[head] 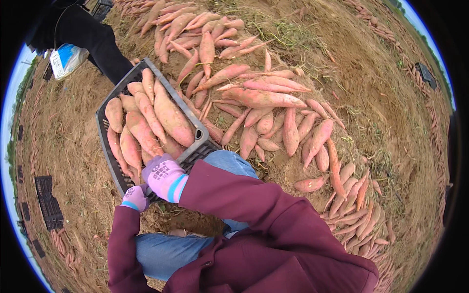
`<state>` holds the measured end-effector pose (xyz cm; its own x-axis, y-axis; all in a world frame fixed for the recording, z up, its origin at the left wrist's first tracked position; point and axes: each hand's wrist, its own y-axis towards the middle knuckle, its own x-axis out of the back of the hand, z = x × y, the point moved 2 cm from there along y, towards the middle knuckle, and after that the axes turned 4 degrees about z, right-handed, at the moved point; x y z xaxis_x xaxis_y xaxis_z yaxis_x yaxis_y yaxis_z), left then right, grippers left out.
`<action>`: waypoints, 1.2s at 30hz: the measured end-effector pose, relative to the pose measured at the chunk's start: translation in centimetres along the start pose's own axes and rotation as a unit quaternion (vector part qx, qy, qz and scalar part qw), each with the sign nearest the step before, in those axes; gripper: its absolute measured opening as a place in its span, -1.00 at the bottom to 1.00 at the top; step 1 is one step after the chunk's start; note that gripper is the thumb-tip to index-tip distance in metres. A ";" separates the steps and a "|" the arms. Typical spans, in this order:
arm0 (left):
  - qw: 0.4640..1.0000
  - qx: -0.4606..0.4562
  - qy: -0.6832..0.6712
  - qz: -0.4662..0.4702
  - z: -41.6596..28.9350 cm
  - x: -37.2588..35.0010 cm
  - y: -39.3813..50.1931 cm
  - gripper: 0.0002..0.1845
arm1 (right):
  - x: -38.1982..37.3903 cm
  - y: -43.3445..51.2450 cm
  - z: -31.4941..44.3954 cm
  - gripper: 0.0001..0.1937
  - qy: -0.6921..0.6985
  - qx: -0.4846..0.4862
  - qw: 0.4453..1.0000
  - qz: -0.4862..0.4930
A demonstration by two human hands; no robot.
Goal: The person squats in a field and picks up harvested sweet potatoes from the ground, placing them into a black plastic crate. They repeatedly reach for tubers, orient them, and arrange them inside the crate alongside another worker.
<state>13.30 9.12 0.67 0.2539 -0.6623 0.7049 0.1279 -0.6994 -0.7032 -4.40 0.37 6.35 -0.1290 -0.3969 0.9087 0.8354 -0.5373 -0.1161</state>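
Both hands wear purple and pink gloves with blue cuffs. A black plastic crate [106, 141] filled with reddish sweet potatoes [140, 128] stands on the soil before me, tilted in the view. My right hand [163, 175] is at the crate's near end, over the lower tips of the sweet potatoes; its fingertips are hidden, so its hold cannot be told. My left hand [136, 197] is at the near lower corner of the crate, with fingers bent and partly hidden by the rim and the other hand. A long row of loose sweet potatoes [263, 98] lies to the right of the crate.
A person's dark-clothed leg [106, 47] is just beyond the crate, beside a white and blue bag [67, 60]. More sweet potatoes [359, 216] lie in the row at right. Black crates [49, 203] stand at left, another crate [425, 75] at far right. Dry vines [285, 33] cover soil.
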 end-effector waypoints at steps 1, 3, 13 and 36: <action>1.000 -0.009 0.007 0.008 0.3 -0.2 0.4 -0.54 | 0.0 0.1 0.2 -0.81 0.006 0.018 1.000 0.006; 0.998 -0.059 0.014 -0.020 0.8 -0.5 0.8 -0.56 | 0.4 0.2 0.6 -0.80 0.006 0.030 1.000 0.000; 0.998 -0.024 -0.061 0.003 -0.3 0.4 0.0 -0.53 | 4.3 -4.7 -13.8 -0.72 0.139 0.001 0.926 -0.352; 0.999 0.007 -0.041 0.013 -1.2 1.0 -0.3 -0.51 | -6.1 -17.9 -30.9 -0.33 0.762 -0.174 0.532 -0.325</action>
<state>12.39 8.40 1.70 0.3349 -0.6555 0.6769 0.1328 -0.6784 -0.7226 -35.11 -10.61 -9.53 -0.8356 -0.0420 -0.5477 0.2334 -0.9297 -0.2848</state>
